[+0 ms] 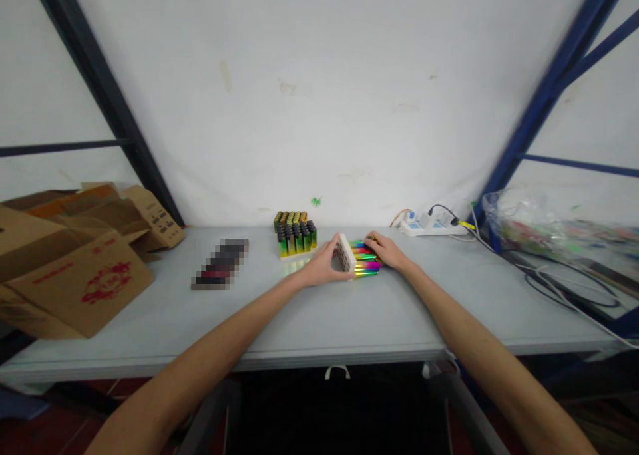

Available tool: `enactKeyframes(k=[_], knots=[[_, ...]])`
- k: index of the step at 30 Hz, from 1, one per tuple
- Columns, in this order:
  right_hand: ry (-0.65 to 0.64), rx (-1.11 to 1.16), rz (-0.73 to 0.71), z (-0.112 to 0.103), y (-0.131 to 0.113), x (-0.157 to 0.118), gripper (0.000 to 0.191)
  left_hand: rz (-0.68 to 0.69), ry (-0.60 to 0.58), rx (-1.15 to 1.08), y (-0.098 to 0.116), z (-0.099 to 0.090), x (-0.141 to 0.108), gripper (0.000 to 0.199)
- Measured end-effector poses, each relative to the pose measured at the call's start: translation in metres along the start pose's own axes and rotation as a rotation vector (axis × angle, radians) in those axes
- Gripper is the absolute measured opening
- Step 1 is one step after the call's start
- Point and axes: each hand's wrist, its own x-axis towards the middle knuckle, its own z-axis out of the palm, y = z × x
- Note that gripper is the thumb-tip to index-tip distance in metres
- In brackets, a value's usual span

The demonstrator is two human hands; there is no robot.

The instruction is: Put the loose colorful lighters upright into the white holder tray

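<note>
My left hand (319, 267) grips a white holed tray (348, 255) between thumb and fingers. The tray stands tipped on its side, its open holes facing left. From its right face, shiny rainbow-coloured sticks that look like lighters (367, 267) lie sideways towards my right hand. My right hand (388, 250) is closed over their far ends, with a gold bit showing at its fingertips; its grip is partly hidden. To the left, a block of upright green-gold lighters (297, 239) with dark tops stands in a white base, and another gold group (289, 218) sits behind it.
Open cardboard boxes (94, 269) crowd the table's left end. A blurred dark flat item (221, 264) lies left of the lighters. A white power strip (432, 225) with plugs and cables sits along the wall at right, near plastic bags (524, 212). Blue metal posts (544, 86) frame the table.
</note>
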Motion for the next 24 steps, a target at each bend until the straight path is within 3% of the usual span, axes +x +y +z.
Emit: enactKeyframes(k=[9, 15, 20, 24], knots=[[-0.051, -0.286, -0.235, -0.001, 0.014, 0.002, 0.031, 0.015, 0.000, 0.011, -0.005, 0.001, 0.002, 0.133], [-0.067, -0.408, -0.197, -0.004, 0.017, 0.001, 0.034, 0.022, 0.007, -0.007, -0.007, 0.001, 0.001, 0.133], [0.021, -0.497, -0.113, -0.010, -0.007, 0.001, 0.039, 0.033, 0.019, 0.041, -0.004, 0.000, 0.001, 0.131], [0.043, -0.449, -0.209, 0.005, -0.040, -0.001, 0.044, 0.036, 0.028, 0.044, -0.001, 0.001, 0.001, 0.132]])
